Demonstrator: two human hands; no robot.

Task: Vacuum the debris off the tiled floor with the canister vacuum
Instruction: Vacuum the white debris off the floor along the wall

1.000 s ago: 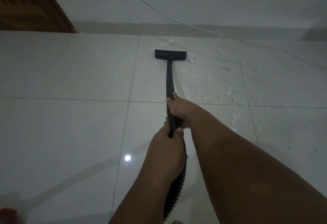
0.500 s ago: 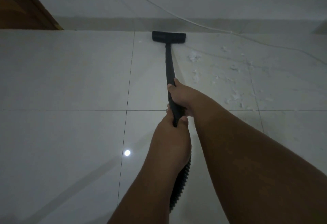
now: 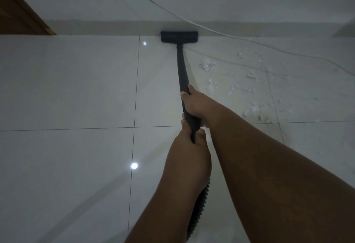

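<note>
A black vacuum wand (image 3: 181,68) runs away from me across the white tiled floor (image 3: 67,89). Its flat black floor head (image 3: 179,36) lies against the skirting at the foot of the far wall. My right hand (image 3: 195,104) is wrapped around the wand higher up. My left hand (image 3: 189,152) grips its near end just behind, where the ribbed black hose (image 3: 198,210) drops away under my forearm. White shredded debris (image 3: 251,108) is scattered over the tiles to the right of the wand. The canister is out of view.
A thin white cable (image 3: 221,32) runs down the far wall and trails along the floor to the right, past the debris. A brown wooden door frame (image 3: 23,18) stands at the far left. Ceiling lights reflect off the glossy tiles.
Both hands have pushed the wand forward, and the floor head has slid from mid-tile to the base of the far wall. The scrap of debris near the wall is no longer visible.
</note>
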